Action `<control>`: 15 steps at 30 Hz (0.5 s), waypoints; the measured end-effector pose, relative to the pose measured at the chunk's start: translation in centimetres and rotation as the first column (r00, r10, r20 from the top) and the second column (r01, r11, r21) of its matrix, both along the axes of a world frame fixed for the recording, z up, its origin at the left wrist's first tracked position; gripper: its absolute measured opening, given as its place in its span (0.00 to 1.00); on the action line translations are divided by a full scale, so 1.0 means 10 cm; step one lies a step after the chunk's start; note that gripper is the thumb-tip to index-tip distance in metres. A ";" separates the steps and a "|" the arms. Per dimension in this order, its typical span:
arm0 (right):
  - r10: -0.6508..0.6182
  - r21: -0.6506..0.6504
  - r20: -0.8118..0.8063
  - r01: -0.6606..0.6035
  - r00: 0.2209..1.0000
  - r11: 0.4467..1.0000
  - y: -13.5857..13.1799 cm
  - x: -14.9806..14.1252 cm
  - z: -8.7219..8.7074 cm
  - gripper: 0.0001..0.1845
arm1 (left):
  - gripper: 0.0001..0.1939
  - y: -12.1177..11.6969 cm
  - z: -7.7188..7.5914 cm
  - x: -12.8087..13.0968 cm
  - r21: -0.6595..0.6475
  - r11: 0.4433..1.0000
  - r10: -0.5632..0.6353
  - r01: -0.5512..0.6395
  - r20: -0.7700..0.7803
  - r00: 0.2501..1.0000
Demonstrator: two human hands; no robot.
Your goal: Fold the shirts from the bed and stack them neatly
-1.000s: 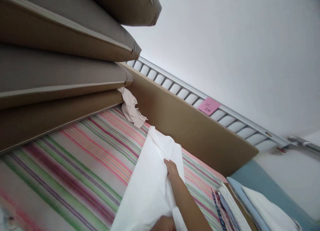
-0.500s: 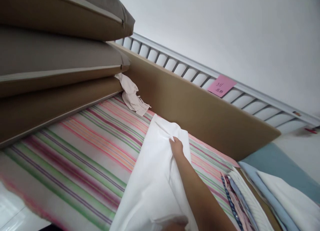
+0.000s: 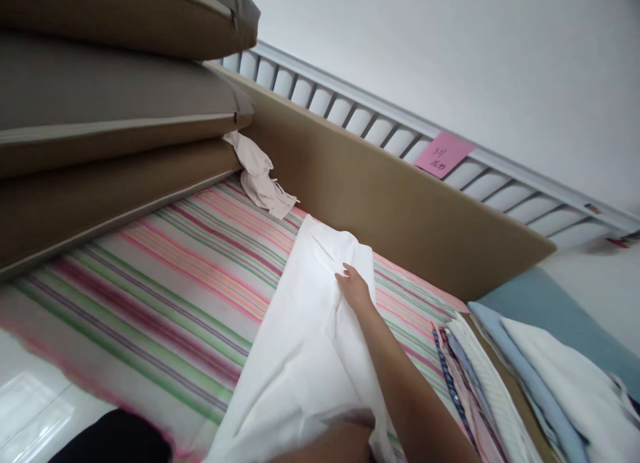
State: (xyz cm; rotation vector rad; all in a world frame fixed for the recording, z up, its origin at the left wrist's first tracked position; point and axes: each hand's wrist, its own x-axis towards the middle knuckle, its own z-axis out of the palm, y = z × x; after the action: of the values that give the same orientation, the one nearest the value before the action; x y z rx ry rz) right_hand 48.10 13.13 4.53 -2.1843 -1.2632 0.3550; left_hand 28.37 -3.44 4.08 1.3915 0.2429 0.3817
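Observation:
A long piece of white cloth [image 3: 300,329], folded in layers, lies over a striped sheet [image 3: 200,276]. My right hand [image 3: 354,286] reaches in from the lower right, thumb and fingers pinching the cloth near its far end, where a crease runs to the fingertips. At the bottom edge is my left hand [image 3: 345,436], blurred and partly covered by the near end of the cloth, so its fingers are hidden. The cloth's far end rests close to a tan board.
Folded grey-brown mattresses [image 3: 120,109] stack up at left. The tan board [image 3: 390,196] stands along a white railing [image 3: 365,119] bearing a pink note [image 3: 444,154]. A pale crumpled cloth [image 3: 260,176] lies in the corner. Folded clothes [image 3: 525,389] are piled at right, beside a blue-green surface [image 3: 550,309].
The view has shifted slightly, and a dark shape has come in at the lower left. My left arm shows more at the bottom, under the cloth. My right hand stays near the far end.

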 end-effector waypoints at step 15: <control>-0.193 -0.087 -0.578 0.176 0.793 0.981 -3.08 -0.08 -0.28 0.40 | 0.12 -0.47 -0.56 -1.83 0.158 0.548 0.823 -0.822 -0.276 0.496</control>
State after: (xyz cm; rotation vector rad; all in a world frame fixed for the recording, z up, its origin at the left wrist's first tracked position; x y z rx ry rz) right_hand 47.33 -17.71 1.73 -1.9653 -0.6940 0.8906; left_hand 10.09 -8.12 -1.51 1.2517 1.2298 0.9559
